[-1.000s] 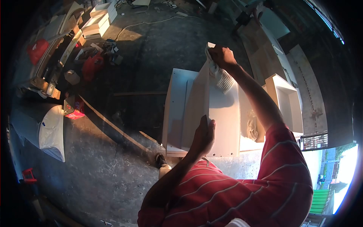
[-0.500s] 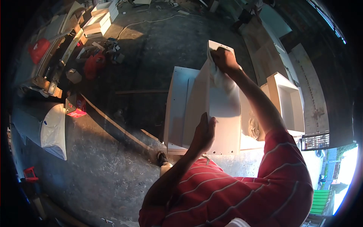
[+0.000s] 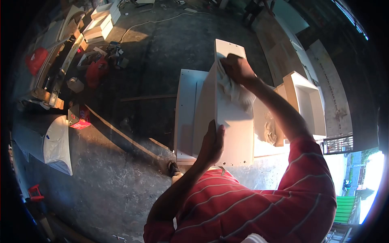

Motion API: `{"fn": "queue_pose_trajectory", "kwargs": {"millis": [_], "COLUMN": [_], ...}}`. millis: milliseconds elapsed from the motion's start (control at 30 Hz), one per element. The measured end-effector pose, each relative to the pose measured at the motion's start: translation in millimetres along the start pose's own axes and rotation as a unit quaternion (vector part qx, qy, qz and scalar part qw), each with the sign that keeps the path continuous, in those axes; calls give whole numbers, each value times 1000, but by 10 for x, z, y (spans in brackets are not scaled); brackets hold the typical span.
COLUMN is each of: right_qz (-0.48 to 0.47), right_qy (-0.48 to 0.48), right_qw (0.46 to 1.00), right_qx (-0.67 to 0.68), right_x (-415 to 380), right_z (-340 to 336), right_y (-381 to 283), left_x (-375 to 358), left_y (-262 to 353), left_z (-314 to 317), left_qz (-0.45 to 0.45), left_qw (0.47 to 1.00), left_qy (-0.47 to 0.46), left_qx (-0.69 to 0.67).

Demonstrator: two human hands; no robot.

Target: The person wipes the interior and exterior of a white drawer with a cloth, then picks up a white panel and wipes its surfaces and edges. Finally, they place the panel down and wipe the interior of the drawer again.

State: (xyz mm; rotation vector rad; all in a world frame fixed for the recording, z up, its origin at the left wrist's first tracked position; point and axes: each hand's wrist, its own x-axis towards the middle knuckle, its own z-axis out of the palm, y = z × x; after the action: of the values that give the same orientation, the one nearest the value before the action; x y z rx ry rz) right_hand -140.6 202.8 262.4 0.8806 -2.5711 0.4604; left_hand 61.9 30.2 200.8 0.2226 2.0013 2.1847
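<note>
In front of me stands a white drawer-like cabinet panel [image 3: 235,139] with small holes at its ends. My left hand [image 3: 212,142] grips the panel's near left edge, thumb on the top face and fingers over the side. My right hand [image 3: 238,69] is closed on a whitish cloth [image 3: 231,89], pressed against the upper part of the panel near its far end. The cloth hangs bunched below the hand. Another white panel [image 3: 187,87] with holes stands just left, part of the same piece.
Right of the work stands an open white box [image 3: 306,103], with crumpled brown paper [image 3: 269,130] nearer me. A red carton [image 3: 79,116], red plastic bag [image 3: 96,72] and wooden strip [image 3: 121,131] lie on the floor at left. White drawers [image 3: 99,29] are stacked far left.
My right hand has moved slightly down and left along the panel with the cloth, which now shows less blur. My left hand stays on the edge; the whole view has shifted slightly.
</note>
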Motion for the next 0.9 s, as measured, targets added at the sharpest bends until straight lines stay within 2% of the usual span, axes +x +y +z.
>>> {"fn": "queue_pose_trajectory", "kwargs": {"millis": [100,233,300,367,433,500,567,667,700,733,800,833,900], "right_qz": [-27,6,109,89,29,27,74,61,61,85,29,-6,27], "right_qy": [3,-17,-49,-42,-52,-38,-49,-10,13,-13,-21,-4,12], "right_qw": [999,997,990,992,994,997,992,996,997,996,999,1000,999], "right_qx": [-47,-81,-73,-81,-89,-69,-86,-65,-52,-30,-5,4,38], "right_x": [207,414,499,437,354,350,413,375,372,281,50,-49,-170], "right_z": [103,145,92,110,142,164,166,232,222,166,144,72,24], "right_y": [282,382,285,310,343,318,349,363,262,161,-44,-245,-474], "left_x": [-2,-3,1,-5,12,0,2,18,18,18,-2,8,30], "left_y": [17,-13,-34,-4,15,4,-17,-38,-24,11,114,67,-49], "left_z": [-16,-6,11,2,-8,6,-6,4,-3,-19,-32,-19,17], "left_qz": [-9,-12,30,15,2,20,5,1,8,13,-42,-41,9], "left_qw": [999,1000,999,999,999,998,999,999,999,999,998,999,1000], "left_qy": [-2,-1,20,13,9,23,11,5,11,14,-24,-21,9], "left_qx": [41,24,26,30,35,52,45,42,43,45,-27,-30,4]}}
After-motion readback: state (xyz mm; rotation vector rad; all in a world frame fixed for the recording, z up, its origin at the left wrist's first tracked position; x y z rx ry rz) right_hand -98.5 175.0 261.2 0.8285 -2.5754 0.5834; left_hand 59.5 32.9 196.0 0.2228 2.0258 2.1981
